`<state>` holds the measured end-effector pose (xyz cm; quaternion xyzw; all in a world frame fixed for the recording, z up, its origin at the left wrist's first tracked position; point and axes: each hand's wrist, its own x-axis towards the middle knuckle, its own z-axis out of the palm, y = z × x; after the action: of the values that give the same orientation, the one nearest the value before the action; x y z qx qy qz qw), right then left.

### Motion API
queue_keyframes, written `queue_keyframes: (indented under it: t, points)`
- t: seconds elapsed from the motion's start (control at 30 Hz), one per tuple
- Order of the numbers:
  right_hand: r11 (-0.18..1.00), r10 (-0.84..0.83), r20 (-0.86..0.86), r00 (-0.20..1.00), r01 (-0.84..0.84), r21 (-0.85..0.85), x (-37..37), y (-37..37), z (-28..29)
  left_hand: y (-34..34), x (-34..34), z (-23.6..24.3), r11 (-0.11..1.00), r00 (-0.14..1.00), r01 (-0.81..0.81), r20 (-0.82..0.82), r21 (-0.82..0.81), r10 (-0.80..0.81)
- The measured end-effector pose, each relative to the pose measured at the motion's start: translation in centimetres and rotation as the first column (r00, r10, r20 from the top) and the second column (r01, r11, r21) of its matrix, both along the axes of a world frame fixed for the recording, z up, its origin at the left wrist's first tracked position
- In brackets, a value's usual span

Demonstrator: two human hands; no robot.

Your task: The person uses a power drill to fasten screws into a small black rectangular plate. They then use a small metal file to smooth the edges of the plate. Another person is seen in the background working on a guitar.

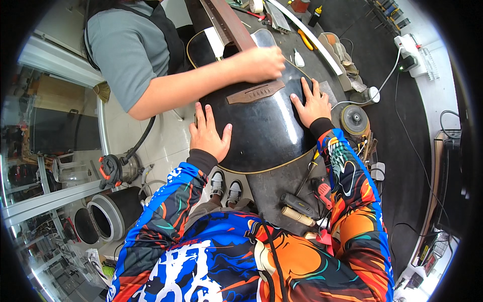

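Observation:
A black acoustic guitar [256,136] with pale edge binding lies face up on the workbench, its neck [229,22] pointing away from me. My left hand [209,134] rests on the left side of the lower body, fingers stretched out. On the right side my right hand [312,104] lies flat with its fingers spread. Between my hands and a little beyond them is the brown wooden bridge [255,92], with no strings on it. A co-worker's closed hand [264,64] is just beyond the bridge, over the soundhole area; whether it holds anything is hidden.
The co-worker [126,45] stands at the far left, one arm across the guitar. Right of it are a grinding or polishing wheel [355,120], a white bottle [299,58] and yellow-handled pliers [305,40]. A rotary tool [298,204] and a brush [298,216] lie nearer me. A cable crosses the bench.

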<state>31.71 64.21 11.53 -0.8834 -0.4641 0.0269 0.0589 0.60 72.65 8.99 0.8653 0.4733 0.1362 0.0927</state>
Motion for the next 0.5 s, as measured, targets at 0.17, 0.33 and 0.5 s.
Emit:
queue_keyframes:
  t: [0.17,0.33,0.5]
  points:
    - [1.0,0.0,0.004,1.0,0.0,-0.004,0.06,0.0,-0.01,-0.04,0.03,0.3,1.0,1.0,-0.004,0.006,-0.029,0.004]
    - [1.0,0.007,0.002,1.0,-0.007,0.004,-0.02,0.12,-0.21,-0.04,-0.05,0.25,1.0,1.0,-0.008,-0.002,-0.013,0.008]
    - [1.0,-0.002,0.001,1.0,0.002,-0.012,0.05,-0.03,0.18,-0.06,0.13,0.2,0.999,1.0,-0.008,0.017,-0.034,0.009]
